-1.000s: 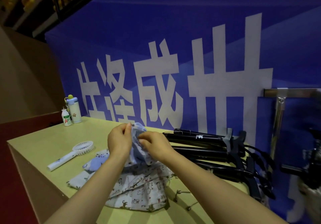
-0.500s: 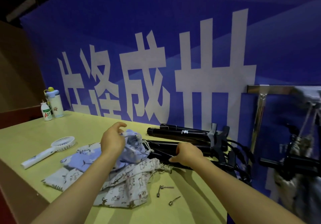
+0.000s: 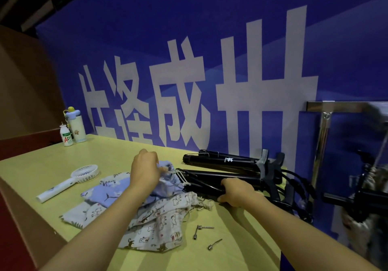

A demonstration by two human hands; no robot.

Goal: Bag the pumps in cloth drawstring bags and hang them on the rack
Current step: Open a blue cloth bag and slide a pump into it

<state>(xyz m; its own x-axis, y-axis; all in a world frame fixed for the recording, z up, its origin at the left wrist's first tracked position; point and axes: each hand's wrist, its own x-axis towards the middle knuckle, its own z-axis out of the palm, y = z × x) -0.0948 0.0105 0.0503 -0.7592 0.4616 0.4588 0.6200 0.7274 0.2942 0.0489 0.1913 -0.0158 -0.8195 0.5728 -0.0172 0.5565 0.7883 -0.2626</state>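
Several black pumps (image 3: 226, 163) lie stacked along the back right of the yellow table (image 3: 117, 157). My right hand (image 3: 237, 191) grips the barrel of the nearest pump (image 3: 201, 183), whose end points into the mouth of a blue printed drawstring bag (image 3: 113, 193). My left hand (image 3: 144, 170) pinches that bag's mouth and holds it up beside the pump's tip. More printed cloth bags (image 3: 155, 226) lie piled under my left forearm. The metal rack (image 3: 327, 123) stands at the right with a bagged pump (image 3: 363, 203) hanging on it, blurred.
A white hand-held fan (image 3: 69, 180) lies at the left of the table. Two bottles (image 3: 72, 130) stand at the back left corner. Small metal needle adapters (image 3: 201, 230) lie near the front edge. A blue banner wall (image 3: 210, 60) rises right behind the table.
My right hand left the blue bag, reached right and took hold of the nearest pump. My left hand kept the bag's mouth, now lower and close to the pump's end.
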